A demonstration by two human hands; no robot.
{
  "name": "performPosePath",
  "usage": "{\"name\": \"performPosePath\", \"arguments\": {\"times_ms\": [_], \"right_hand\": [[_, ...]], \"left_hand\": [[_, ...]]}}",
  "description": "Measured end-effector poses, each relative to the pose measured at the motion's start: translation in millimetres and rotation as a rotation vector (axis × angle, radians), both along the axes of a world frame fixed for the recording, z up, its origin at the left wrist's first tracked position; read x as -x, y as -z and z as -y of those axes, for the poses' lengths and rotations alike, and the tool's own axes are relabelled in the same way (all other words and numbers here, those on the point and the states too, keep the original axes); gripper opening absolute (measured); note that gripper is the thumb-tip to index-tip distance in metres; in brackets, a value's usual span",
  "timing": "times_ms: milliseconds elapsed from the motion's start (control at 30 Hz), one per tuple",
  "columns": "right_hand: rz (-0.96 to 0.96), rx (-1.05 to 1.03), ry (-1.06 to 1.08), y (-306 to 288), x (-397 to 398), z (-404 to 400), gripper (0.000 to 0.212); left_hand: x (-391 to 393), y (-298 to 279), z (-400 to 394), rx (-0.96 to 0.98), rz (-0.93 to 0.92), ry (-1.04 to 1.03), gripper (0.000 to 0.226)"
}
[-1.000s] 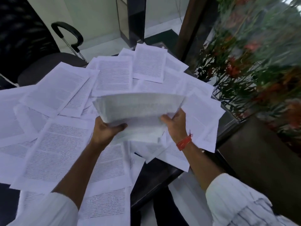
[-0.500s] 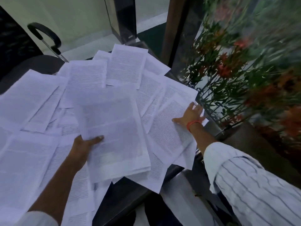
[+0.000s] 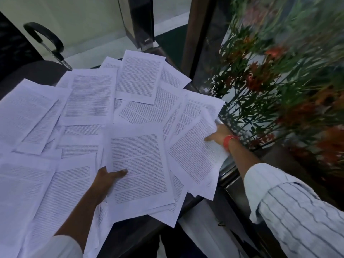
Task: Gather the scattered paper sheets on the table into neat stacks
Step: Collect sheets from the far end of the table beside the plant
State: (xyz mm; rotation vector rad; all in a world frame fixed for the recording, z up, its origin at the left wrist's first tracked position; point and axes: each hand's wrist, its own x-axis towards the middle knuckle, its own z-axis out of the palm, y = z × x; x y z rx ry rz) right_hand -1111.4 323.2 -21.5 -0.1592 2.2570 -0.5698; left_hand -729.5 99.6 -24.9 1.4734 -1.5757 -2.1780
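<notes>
Left hand (image 3: 106, 180) grips gathered stack (image 3: 137, 168); right hand (image 3: 218, 134) apparently pinches a sheet (image 3: 195, 155).

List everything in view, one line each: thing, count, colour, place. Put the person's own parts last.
paper sheets: many, white with printed text, scattered and overlapping across the table
held stack: one, white, near middle of the table
table: one, dark, mostly covered by sheets
office chair: one, black, far left
plants: several, green with orange-red flowers, right, behind glass
wrist band: one, orange-red, on right wrist
sleeves: two, pale with thin stripes
left hand: one, gripping the held stack's left edge
right hand: one, gripping a sheet at the table's right edge
</notes>
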Motion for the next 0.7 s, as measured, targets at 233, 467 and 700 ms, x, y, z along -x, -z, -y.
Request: {"name": "performPosePath", "arguments": {"times_ms": [233,467,700], "right_hand": [[0.404,0.203,0.080,-85,26,-26,0.073],[0.469,0.314,0.101,-141,34,-59,0.086],[0.634,0.460,-0.079,-155,-4,-35,0.063]], "left_hand": [[3,-4,7,-0.006,-0.006,0.029,0.035],[4,-11,8,-0.026,-0.044,0.079,0.035],[1,-14,14,-0.052,-0.050,0.084,0.038]]}}
